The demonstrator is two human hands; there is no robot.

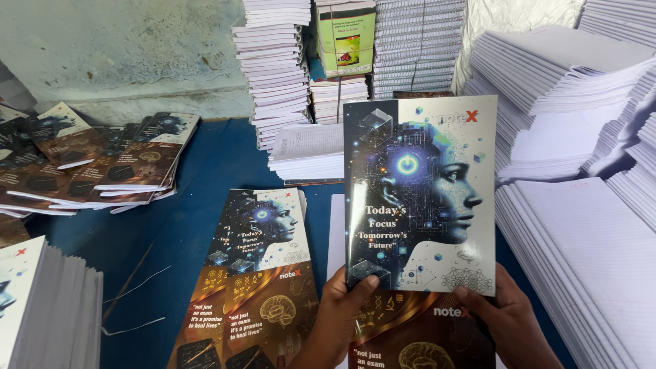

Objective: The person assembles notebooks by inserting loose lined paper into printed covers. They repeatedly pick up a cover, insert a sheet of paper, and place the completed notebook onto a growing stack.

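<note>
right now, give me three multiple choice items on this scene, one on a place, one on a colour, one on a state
1. Where does the flat pile of printed covers lie?
A. left of the held cover
B. on the white page stacks
C. against the wall

2. What colour is the table surface?
A. red
B. blue
C. yellow

3. How is the held cover positioned?
A. flat on the table
B. rolled up
C. raised upright by both hands

Answers:
1 A, the pile sits on the table beside the left hand.
2 B, bare blue shows between the piles.
3 C, the left hand and right hand pinch its lower edge, its front facing the camera.
</note>
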